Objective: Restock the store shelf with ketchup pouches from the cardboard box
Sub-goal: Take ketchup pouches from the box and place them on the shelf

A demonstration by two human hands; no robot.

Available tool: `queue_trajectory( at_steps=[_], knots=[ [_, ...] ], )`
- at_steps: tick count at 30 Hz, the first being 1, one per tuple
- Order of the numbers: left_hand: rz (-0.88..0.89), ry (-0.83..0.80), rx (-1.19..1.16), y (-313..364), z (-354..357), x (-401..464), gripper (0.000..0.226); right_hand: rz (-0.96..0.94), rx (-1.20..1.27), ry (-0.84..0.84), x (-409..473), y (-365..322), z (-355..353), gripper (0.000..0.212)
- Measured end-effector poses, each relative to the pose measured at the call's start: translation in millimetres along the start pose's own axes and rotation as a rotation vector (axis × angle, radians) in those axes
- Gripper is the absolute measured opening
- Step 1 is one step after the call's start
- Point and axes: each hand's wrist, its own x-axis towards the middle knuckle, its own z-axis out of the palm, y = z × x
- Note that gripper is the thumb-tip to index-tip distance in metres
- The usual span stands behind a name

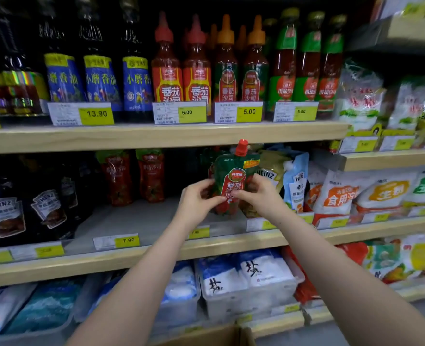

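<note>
Store shelving fills the frame; middle shelf [141, 221] part bare at centre. Cardboard box [221, 335] corner at bottom edge. Ketchup pouch [232, 181] upright at centre, apparently over the shelf. Left hand [199, 199] and right hand [258, 193] pinch its lower sides. Judged soft, floppy, slick film; best gripped low at both edges. Red cap [242, 147] on top.

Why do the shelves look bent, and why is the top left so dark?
Head view: the wide-angle lens bows the shelf edge; light fades toward the dark bottles at upper left; the ketchup pouch held in both hands is fairly sharp, the bags at far right smear.
</note>
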Motion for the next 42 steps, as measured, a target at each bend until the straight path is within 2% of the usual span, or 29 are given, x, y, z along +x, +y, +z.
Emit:
queue_trajectory(
  at_steps=[9,13,24,26,28,31,34,42],
  knots=[
    [-0.17,-0.052,0.121,-41.1,18.7,5.4,0.043,0.106,-0.052,0.005,13.3,44.8,15.7,0.028],
    [-0.191,-0.107,0.152,-46.6,17.8,9.7,0.041,0.106,-0.176,0.051,13.2,50.4,20.3,0.037],
    [-0.166,-0.169,0.173,-43.8,17.3,6.4,0.04,0.144,-0.172,0.058,6.9,49.0,23.8,0.039],
    [-0.162,-0.119,0.139,-38.1,14.6,0.0,0.047,0.159,-0.189,0.046,1.7,44.9,20.5,0.047],
    [-0.128,0.023,0.044,-31.2,6.2,-14.3,0.051,0.143,-0.203,0.055,-7.3,41.4,11.6,0.056],
    [-0.05,0.13,0.0,-31.9,-9.3,-54.3,0.036,0.08,-0.246,0.065,-38.3,40.1,-3.9,0.055],
    [-0.057,0.045,0.032,-52.5,-12.3,-109.3,0.025,0.079,-0.311,-0.002,-84.2,53.4,-7.9,0.048],
    [-0.244,-0.253,0.177,-136.9,11.5,-224.3,0.023,0.275,-0.405,-0.141,-191.4,139.9,27.3,0.046]
  ],
)
